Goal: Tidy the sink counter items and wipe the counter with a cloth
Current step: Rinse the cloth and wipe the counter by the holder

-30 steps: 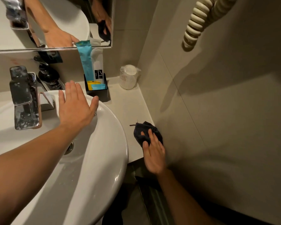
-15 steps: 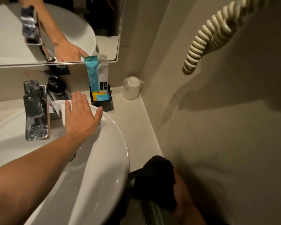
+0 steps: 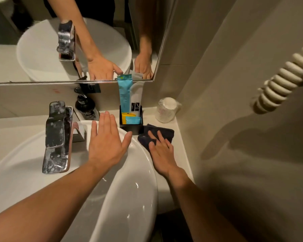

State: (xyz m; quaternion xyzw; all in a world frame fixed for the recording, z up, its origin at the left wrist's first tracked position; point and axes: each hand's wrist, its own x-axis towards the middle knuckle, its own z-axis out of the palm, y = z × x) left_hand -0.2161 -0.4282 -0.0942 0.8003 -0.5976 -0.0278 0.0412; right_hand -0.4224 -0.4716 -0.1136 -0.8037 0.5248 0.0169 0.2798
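A dark blue cloth [image 3: 165, 132] lies on the pale counter [image 3: 181, 145], in the narrow strip between the white sink [image 3: 135, 189] and the right wall. My right hand [image 3: 162, 151] presses flat on the cloth, fingers spread over its near half. The cloth's far edge sits close to a black holder [image 3: 131, 128] with a tall teal packet [image 3: 124, 95], a white packet and small sachets in it. My left hand [image 3: 106, 142] rests flat on the sink's back rim, fingers apart, holding nothing.
A plastic-wrapped cup [image 3: 166, 110] stands in the back right corner. A chrome faucet [image 3: 57, 137] and a black soap dispenser [image 3: 85, 105] sit behind the basin. The mirror [image 3: 33, 49] hangs above. A coiled cream cord [image 3: 278, 84] hangs by the right wall.
My right hand dropped off the counter's front edge with the cloth, then came back up and now presses it farther back beside the black holder. The left hand stayed on the sink rim.
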